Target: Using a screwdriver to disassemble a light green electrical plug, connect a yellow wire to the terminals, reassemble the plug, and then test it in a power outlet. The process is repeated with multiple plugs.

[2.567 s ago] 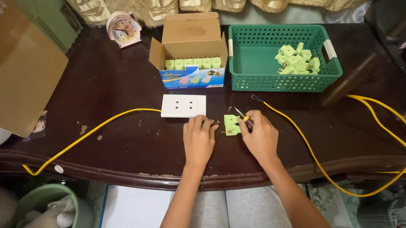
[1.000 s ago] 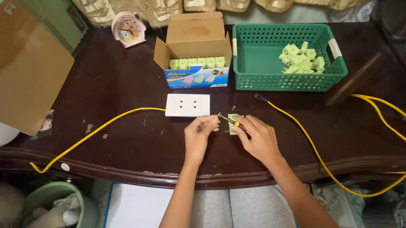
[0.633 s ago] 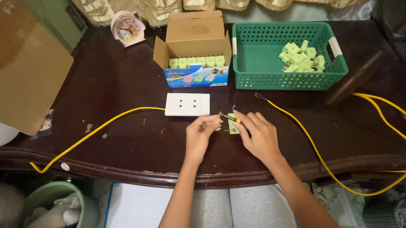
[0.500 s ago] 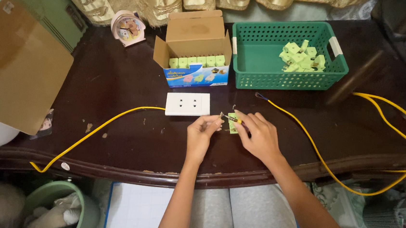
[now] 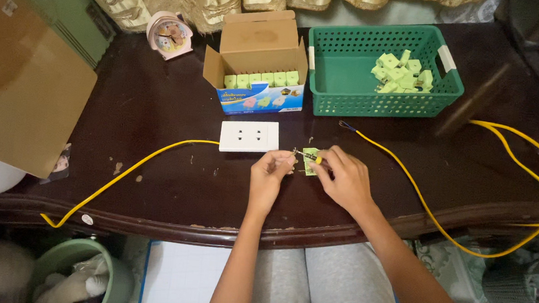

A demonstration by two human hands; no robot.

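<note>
Still left hand (image 5: 270, 174) and right hand (image 5: 343, 178) pinching small green part (image 5: 310, 160), barely shifted, white outlet plate (image 5: 249, 136) unmoved.

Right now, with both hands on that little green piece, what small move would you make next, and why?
Probably ease the thin metal bit pinched in the left hand a little further into the small green part that the right hand steadies on the table. The two already meet at the part's left edge, so only a short push seems needed. Whether it is seated is too small to tell.
</note>
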